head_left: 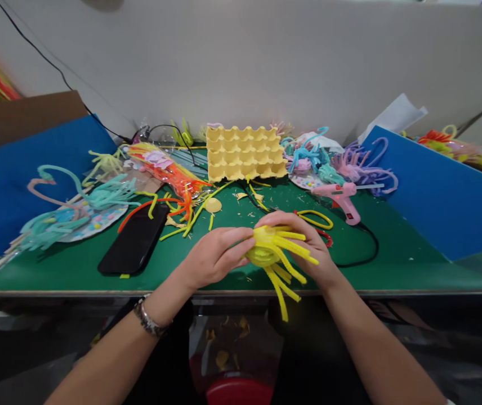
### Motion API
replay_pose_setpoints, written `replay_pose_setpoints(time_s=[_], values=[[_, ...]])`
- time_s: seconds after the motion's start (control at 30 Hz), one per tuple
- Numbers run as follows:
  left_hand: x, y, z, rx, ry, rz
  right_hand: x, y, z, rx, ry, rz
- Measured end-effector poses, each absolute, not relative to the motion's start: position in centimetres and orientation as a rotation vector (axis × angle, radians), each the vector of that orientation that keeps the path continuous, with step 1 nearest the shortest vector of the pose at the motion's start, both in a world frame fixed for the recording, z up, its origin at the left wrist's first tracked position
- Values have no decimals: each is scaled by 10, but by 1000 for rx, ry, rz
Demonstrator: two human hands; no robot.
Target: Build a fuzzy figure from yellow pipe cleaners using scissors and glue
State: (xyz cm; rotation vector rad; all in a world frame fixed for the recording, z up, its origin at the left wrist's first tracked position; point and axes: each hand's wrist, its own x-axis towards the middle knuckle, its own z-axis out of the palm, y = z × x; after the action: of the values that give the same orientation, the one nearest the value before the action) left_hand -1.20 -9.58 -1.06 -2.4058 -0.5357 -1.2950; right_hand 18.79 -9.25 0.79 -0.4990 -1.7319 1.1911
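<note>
Between my two hands is a yellow pipe-cleaner figure [266, 250], a coiled round body with several loose strands fanning out to the right and down. My left hand [219, 256] pinches its left side with thumb and fingers. Curled behind and around the right side, my right hand [308, 239] grips it too; some of those fingers are hidden by the strands. The figure is held up just above the table's front edge. Beyond my right hand lies a yellow pipe-cleaner loop [317, 219] with a red piece close by.
A pink glue gun [342, 199] with its cord lies to the right. A black phone [133, 239] is at left. A yellow egg carton [247, 152] stands at the back. Blue boards [447, 191] flank both sides. Teal pipe-cleaner pieces [110, 194] lie on the left, with scraps mid-table.
</note>
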Motion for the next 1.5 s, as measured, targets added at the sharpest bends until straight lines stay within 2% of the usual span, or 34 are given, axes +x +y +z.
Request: replay_pose_setpoints(time_s=[0.33,0.5,0.7,0.87,1.33,1.5], values=[[-12,-93,-13,-2561,-635,-1296,178,-92,12,-551,-1818,1082],[-8,-93,-10,-2861,-860,-1425,181,-89,6,-683,-1825,1053],[-7,-92,-8,-3069,-1227,-1549,176,-86,2,-846,-1729,1176],[-7,-90,-9,-3104,-1346,-1554,168,-87,0,-916,-1653,1255],[-9,-85,-13,-3170,-1907,-2114,168,-89,-1,-729,-1585,1422],[-5,-83,-10,-3149,-2116,-2099,163,-87,-9,-749,-1533,1462]])
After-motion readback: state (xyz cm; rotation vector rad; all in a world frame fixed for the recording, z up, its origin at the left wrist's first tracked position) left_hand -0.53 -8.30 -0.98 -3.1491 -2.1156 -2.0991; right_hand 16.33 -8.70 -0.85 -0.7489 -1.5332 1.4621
